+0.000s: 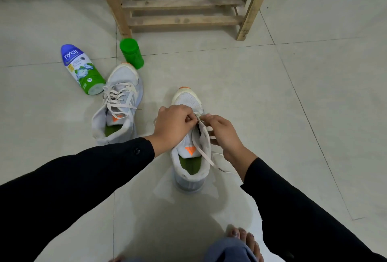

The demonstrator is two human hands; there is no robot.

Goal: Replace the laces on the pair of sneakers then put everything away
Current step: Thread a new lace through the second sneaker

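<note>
Two pale grey sneakers with orange toe tips and green insoles stand on the tiled floor. The left sneaker (120,102) is laced with a loose cream lace. The right sneaker (189,157) sits in front of me, toe pointing away. My left hand (172,124) pinches its cream lace (202,146) near the lower eyelets. My right hand (222,134) holds the lace from the other side, fingers curled by the eyelets. One lace end trails down past the shoe's collar toward the floor.
A blue, white and green powder bottle (81,69) lies on its side beside the left sneaker. A green cylindrical container (132,53) stands by a leg of the wooden slatted rack (182,4) at the back. My bare foot (245,240) shows at the bottom.
</note>
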